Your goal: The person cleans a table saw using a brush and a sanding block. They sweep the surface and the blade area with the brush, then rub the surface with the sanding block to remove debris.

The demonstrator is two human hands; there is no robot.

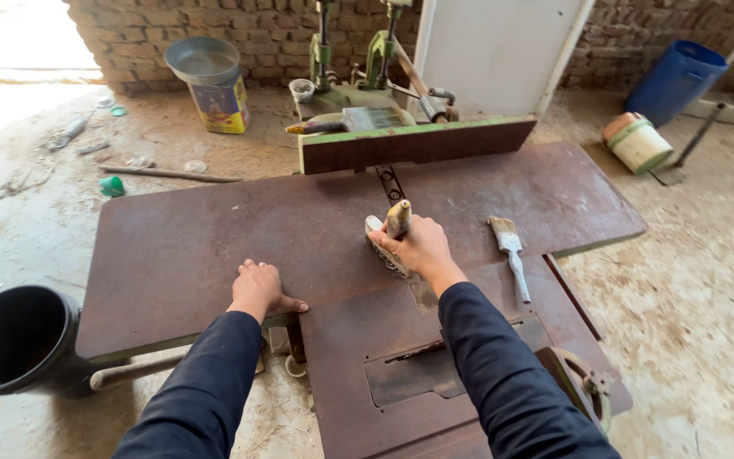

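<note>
Up by the brick wall a square yellow tin stands on the floor, wearing a blue-and-yellow label, a grey pan sitting on top. Over right, a cream bucket lies tipped, a green and orange band round its rim.

The machine table is rusty, matt metal; the paintbrush has pale bristles.
</note>
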